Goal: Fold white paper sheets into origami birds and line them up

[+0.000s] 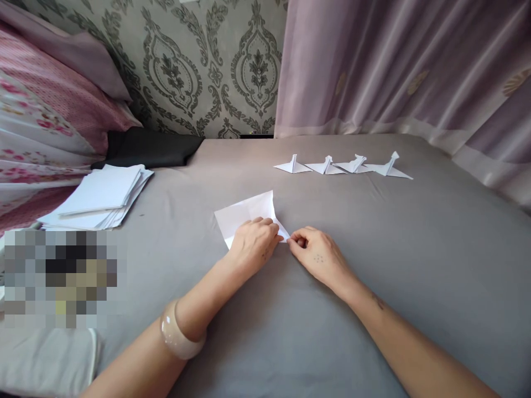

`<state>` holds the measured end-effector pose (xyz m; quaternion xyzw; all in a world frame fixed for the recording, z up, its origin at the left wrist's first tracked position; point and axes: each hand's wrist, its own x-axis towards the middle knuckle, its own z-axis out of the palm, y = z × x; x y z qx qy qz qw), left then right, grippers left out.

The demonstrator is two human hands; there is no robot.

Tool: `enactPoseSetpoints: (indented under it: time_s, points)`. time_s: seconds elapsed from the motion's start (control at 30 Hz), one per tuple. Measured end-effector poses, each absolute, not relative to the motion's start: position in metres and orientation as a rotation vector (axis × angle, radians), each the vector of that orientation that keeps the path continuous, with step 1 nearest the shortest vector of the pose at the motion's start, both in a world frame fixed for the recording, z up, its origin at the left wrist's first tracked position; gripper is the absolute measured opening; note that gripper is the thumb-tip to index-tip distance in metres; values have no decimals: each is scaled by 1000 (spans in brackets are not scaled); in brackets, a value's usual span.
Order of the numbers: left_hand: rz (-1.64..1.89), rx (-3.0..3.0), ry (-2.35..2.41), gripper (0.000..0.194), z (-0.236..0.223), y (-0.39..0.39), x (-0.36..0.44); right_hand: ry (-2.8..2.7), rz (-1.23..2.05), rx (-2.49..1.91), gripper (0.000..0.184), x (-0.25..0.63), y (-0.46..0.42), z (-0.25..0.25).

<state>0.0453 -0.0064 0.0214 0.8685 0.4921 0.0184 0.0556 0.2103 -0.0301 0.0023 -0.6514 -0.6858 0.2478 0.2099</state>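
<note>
A partly folded white sheet of paper point(238, 216) lies on the grey cloth surface in the middle of the view. My left hand point(257, 237) is on its near right part, with fingers curled and the fingertips pressed against the paper. Part of the sheet is hidden under this hand. At the right-hand tip of the paper, my right hand point(317, 251) pinches the narrow folded corner between thumb and forefinger. The two hands are close together but apart. A pale bangle point(180, 331) circles my left wrist.
Several folded paper birds point(327, 165) stand in a row at the back right. To the left is a stack of white paper point(103, 190), with a black folded item point(153, 146) behind it. A purple curtain point(373, 72) hangs behind the right side. A blurred patch covers the lower left.
</note>
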Motion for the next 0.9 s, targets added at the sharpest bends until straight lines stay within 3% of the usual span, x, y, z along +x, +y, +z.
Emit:
enactPoseSetpoints:
  time_s: [0.5,0.9]
  points:
    - [-68,2659,1456,26,30,-1,50,-1715,1004,-1710,18,231,-17,-7]
    - [-42,2680,1453,25,27,-1,49,-2297,333,-1473,39,228,-57,0]
